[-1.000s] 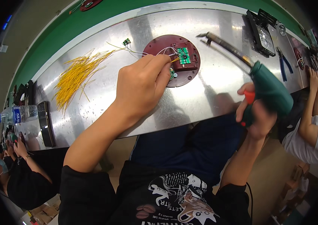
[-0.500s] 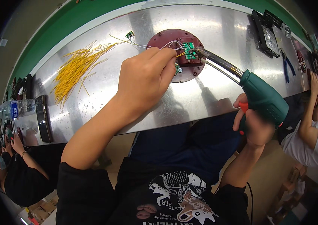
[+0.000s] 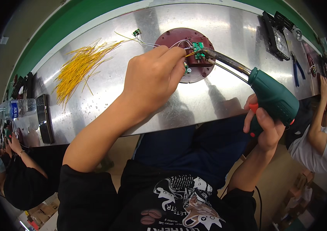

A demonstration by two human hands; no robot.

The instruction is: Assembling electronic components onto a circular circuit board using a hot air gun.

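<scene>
Green soldering gun (image 3: 274,92) — right hand (image 3: 265,125) curled round it by table edge (image 3: 194,121); left fingers (image 3: 177,57) pinching yellow wire (image 3: 190,54), bundle (image 3: 75,71) well apart.

The bare left forearm (image 3: 103,134) is angled from eight o'clock of the view toward one o'clock, bent at the elbow. The bare left hand (image 3: 154,75) is placed near twelve o'clock, its back turned upward and its knuckles bent, with thumb and forefinger drawn together in a pinch directed toward two o'clock. The bare right forearm (image 3: 251,165) is raised from between four and five o'clock, tilted toward one o'clock. The bare right hand (image 3: 266,129) is held at three o'clock, its fingers curled in a grip. The two hands are kept well apart.
</scene>
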